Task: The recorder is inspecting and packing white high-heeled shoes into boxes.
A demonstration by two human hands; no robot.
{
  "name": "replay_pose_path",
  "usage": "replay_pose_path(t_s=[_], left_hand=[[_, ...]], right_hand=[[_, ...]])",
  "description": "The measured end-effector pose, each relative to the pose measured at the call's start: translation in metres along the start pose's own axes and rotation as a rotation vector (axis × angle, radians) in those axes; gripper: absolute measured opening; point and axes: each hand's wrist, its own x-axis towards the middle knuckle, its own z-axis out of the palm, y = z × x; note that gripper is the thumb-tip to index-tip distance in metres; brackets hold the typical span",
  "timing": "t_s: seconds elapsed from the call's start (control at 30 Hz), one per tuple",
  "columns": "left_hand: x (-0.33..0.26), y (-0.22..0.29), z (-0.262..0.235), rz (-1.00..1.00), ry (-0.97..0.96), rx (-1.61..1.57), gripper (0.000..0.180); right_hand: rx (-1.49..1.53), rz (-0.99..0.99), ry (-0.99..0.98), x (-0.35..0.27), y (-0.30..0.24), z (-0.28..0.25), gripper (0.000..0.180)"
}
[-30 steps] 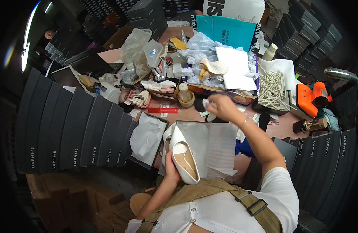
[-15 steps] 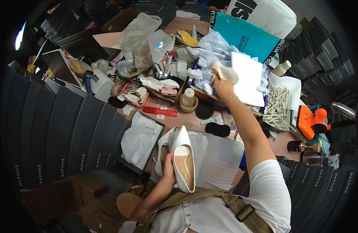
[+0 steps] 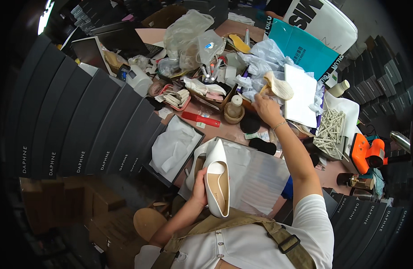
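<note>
My left hand [image 3: 199,186] grips a white pointed-toe pump [image 3: 217,179] with a tan insole, held toe-up close to my body. Just behind it, on the table side, lies a second white pump [image 3: 191,177], partly covered by the held one. Stretched out over the far part of the table is my right hand [image 3: 268,110], just below a cream cloth [image 3: 279,86] that rests on crumpled pale plastic bags [image 3: 261,60]. Its fingertips are mostly turned away, so whether they close on anything is hidden.
An open shoe box with white tissue [image 3: 176,145] lies left of the pumps. Nearby are a red brush [image 3: 200,119], a bottle in a round holder [image 3: 234,110] and a tray of white sticks [image 3: 330,127]. Dark shoe boxes [image 3: 81,121] are stacked on both sides.
My right hand has drawn slightly away from the cream cloth, which now lies apart above it. The view has shifted a little; my left hand keeps hold of the pump.
</note>
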Motion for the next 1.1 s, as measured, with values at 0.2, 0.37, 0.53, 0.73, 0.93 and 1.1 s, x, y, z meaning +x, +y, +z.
replay_pose_path(t_s=[0.2,0.37,0.53,0.73,0.93,1.1], left_hand=[[-0.015,0.013,-0.009,0.115,-0.089,-0.024,0.067],[-0.019,0.025,-0.012,0.138,-0.353,-0.183,0.072],[-0.017,0.018,-0.034,0.089,-0.272,-0.541,0.063],[-0.006,0.012,-0.069,-0.163,-0.702,-0.693,0.043],[-0.037,0.016,-0.046,-0.269,-0.568,-0.625,0.045],[-0.06,0.0,-0.042,-0.243,-0.634,-0.436,0.054]], right_hand=[[0.123,0.16,-0.231,0.017,0.036,0.028,0.023],[0.075,0.31,-0.326,0.026,0.048,0.043,0.021],[0.234,0.079,0.045,-0.014,-0.018,-0.038,0.025],[1.144,-0.154,-0.643,-0.138,-0.163,-0.128,0.049],[1.3,-0.092,-0.483,-0.214,-0.243,-0.126,0.032],[1.305,-0.123,-0.356,-0.232,-0.264,-0.137,0.021]])
